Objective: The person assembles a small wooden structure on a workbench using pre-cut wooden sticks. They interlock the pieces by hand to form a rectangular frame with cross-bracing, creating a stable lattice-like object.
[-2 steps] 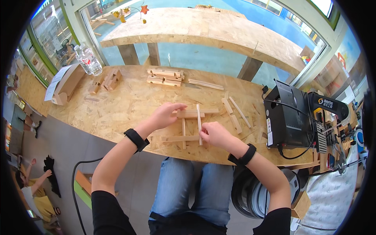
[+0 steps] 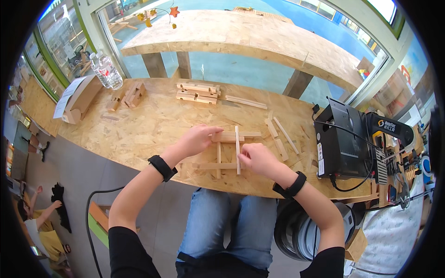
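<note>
Lying crosswise, slim wooden strips [image 2: 238,150] look pale.

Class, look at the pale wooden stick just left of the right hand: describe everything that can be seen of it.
The stick is long, narrow and pale, apparently bare wood. It points away from the person above the tabletop, passing over the far wooden pieces and crossing at the right end of the near wooden piece. Both its ends show. The right hand is at its right edge, toward the near end; whether it grips the stick is unclear.
</note>
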{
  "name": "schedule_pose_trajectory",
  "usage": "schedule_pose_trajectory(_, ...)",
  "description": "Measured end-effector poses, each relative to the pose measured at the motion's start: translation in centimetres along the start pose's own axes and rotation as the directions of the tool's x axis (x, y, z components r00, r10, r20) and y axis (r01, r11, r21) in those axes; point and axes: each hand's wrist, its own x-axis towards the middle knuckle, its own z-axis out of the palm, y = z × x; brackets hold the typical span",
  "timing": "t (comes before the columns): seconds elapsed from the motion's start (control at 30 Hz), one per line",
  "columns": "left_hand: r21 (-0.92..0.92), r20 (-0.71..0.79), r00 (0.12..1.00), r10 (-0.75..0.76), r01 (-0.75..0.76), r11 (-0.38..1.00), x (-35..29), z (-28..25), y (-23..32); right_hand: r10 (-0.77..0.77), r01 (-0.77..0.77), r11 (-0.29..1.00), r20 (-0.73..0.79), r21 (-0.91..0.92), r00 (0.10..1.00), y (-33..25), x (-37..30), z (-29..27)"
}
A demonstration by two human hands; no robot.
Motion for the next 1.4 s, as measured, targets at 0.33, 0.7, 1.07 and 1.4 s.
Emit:
schedule_pose_trajectory(0.33,-0.010,-0.107,0.994,-0.029,0.028,1.000,-0.3,-0.2,1.2,-0.156,0.088,0.898,-0.125,-0.431,0.980,3.1,2.6,-1.3)
schedule_pose_trajectory(0.7,0.130,-0.144,0.986,-0.085,0.104,0.986,-0.9,-0.2,1.8,-0.203,0.164,0.864,-0.032,-0.476,0.979,3.6,3.6,-1.7)
schedule_pose_trajectory(1.07,0.109,-0.151,0.979,-0.138,0.156,0.982,-1.1,0.0,2.1,-0.196,0.158,0.902,-0.055,-0.401,0.979,3.4,3.0,-1.8)
schedule_pose_trajectory(1.4,0.091,-0.153,0.981,-0.118,0.133,0.987,-1.2,0.3,2.0,-0.244,0.190,0.905,-0.097,-0.381,0.965,3.8,3.0,-1.8)
